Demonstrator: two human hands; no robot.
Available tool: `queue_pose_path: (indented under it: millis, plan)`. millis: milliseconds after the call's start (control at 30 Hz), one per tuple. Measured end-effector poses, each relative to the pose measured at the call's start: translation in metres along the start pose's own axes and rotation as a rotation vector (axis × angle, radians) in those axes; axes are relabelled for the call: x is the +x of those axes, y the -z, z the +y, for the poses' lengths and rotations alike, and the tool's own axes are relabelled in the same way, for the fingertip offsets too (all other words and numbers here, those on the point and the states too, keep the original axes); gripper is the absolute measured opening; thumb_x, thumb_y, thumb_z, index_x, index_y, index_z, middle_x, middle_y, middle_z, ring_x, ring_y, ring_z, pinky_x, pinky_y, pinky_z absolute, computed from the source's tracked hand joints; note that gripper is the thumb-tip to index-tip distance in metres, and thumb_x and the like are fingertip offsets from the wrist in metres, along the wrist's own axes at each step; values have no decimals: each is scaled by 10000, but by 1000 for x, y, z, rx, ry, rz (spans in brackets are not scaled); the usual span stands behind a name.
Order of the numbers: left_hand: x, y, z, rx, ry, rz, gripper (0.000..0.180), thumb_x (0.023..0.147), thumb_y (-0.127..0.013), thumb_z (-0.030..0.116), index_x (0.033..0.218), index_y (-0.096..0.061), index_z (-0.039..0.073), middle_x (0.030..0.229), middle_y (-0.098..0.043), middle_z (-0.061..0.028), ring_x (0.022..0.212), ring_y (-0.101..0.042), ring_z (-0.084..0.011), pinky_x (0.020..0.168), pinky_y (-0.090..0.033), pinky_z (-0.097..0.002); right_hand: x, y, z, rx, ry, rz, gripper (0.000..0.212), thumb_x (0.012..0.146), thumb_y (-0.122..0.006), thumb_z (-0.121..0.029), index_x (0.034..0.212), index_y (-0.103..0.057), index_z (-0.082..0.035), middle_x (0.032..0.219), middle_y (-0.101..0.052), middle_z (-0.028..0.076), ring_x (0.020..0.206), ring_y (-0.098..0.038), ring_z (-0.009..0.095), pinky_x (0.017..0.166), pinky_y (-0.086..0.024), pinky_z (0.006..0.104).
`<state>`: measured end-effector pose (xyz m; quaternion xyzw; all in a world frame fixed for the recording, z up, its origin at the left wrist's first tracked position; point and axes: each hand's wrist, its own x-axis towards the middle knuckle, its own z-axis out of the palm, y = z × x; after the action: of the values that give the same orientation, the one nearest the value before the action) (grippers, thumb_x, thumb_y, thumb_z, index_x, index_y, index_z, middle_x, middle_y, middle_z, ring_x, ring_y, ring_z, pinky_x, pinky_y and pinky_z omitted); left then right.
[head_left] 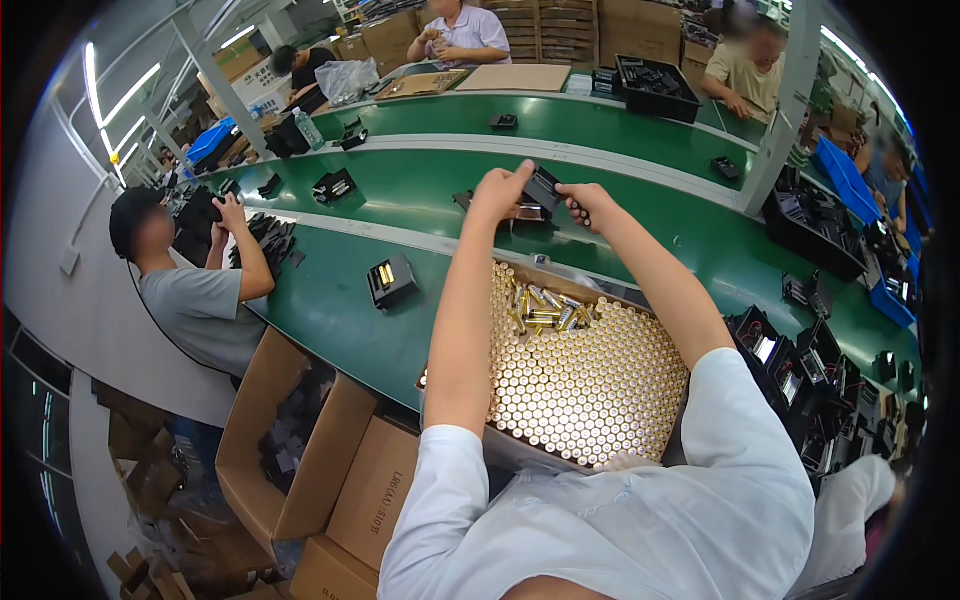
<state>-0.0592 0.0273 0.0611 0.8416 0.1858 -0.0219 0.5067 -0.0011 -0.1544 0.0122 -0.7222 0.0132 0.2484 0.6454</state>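
Over the green conveyor, my left hand (pixel 500 192) grips a black plastic case (pixel 541 190) by its left side, tilted up. My right hand (pixel 590 208) is closed at the case's right side, its fingertips at the edge. Small dark-ended cylinders, seemingly batteries (pixel 579 213), stick out below its fingers. Beneath my hands another dark piece lies partly hidden on the conveyor. Between my forearms stands a box packed with upright batteries (pixel 580 390); several loose gold-and-silver batteries (pixel 545 308) lie on top near its far side.
A black case with gold batteries (pixel 391 281) sits on the green table to the left. Nearby a person (pixel 195 260) handles black parts. Open cartons (pixel 290 440) stand lower left. Black housings (pixel 800 370) crowd the right. Other people work across the line, near a black bin (pixel 657 88).
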Motion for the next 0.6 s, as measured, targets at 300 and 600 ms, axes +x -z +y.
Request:
queue_pose_path:
  millis: [300, 600]
  plan:
    - [4, -30, -69, -518, -403, 327, 490, 872, -670, 225, 1268, -460, 29, 998, -592, -150, 786, -612, -240, 684, -534, -344, -32, -13, -12, -105, -130, -286, 304, 875, -472, -329, 744, -591, -82, 538, -477, -12, 386, -346, 75, 361, -245, 213]
    - [-8, -22, -74, -799, -346, 37, 421, 963, -560, 179, 1334, -390, 77, 1124, -541, -185, 848, -610, -258, 757, -542, -376, -49, -21, -64, -519, 462, -19, 203, 774, -687, -186, 906, -642, -39, 662, -628, 62, 454, -512, 121, 395, -370, 265]
